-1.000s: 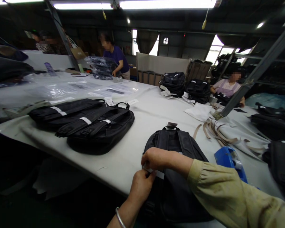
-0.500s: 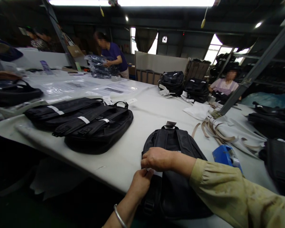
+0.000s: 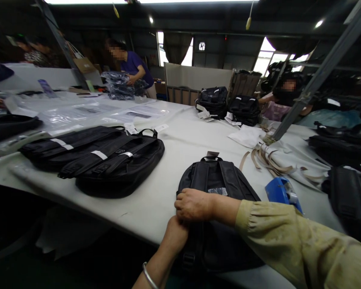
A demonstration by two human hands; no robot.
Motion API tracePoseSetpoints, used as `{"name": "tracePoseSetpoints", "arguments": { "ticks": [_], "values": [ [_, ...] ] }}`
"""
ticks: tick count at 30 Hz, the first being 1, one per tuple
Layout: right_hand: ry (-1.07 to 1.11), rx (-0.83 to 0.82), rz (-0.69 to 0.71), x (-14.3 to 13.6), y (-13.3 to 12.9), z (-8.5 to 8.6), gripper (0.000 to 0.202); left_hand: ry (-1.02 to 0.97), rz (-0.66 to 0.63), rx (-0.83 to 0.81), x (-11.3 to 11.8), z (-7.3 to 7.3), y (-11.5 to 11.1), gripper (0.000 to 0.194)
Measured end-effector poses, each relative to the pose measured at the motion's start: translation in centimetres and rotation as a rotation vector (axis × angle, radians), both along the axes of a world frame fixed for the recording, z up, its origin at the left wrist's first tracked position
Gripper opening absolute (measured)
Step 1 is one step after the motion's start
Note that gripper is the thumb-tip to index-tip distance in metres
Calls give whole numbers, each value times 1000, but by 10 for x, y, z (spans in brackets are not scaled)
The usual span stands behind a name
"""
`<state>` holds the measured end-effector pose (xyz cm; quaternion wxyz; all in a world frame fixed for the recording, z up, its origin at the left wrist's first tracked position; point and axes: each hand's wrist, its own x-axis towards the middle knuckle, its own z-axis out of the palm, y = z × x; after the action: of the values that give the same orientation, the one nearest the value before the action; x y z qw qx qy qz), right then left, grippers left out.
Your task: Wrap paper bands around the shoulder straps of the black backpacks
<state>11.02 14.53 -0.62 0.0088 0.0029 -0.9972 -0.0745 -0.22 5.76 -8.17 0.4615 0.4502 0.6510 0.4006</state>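
Note:
A black backpack [image 3: 228, 241] lies on the table in front of me, straps up, top loop pointing away. Over its left shoulder strap [image 3: 194, 245], my right hand [image 3: 194, 204] is closed with fingers curled down. Just below and touching it, my left hand [image 3: 176, 233] is closed too, fingertips tucked under the right hand. The white band they pinch on the strap is covered by the fingers now. A small piece of clear plastic [image 3: 218, 191] shows between the straps, and a dark tag [image 3: 212, 154] sits at the top loop.
Black backpacks with white-banded straps [image 3: 120, 168] lie to the left. A blue tape dispenser [image 3: 278, 190] and tan strips [image 3: 269, 160] are to the right. More backpacks [image 3: 212, 102] stack at the back. A person in purple [image 3: 135, 66] handles plastic-wrapped goods; another person is behind the metal post [image 3: 315, 76].
My left hand has moved up under the right, and the white band seen between them is now hidden. The view has shifted slightly. The person at right has raised something dark before the face.

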Motion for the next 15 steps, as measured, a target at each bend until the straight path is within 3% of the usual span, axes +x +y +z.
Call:
{"name": "tracePoseSetpoints", "arguments": {
  "ticks": [5, 9, 15],
  "values": [
    [163, -115, -99, 34, -4, -30, 16, -391, -152, -47, 1, 2, -8, 39],
    [388, -317, -352, 52, -26, -52, 25, -419, -185, -60, 0, -1, -8, 34],
    [714, -703, -756, 40, -45, -67, 13, -382, -110, -47, 2, 6, -5, 40]
  ]
}}
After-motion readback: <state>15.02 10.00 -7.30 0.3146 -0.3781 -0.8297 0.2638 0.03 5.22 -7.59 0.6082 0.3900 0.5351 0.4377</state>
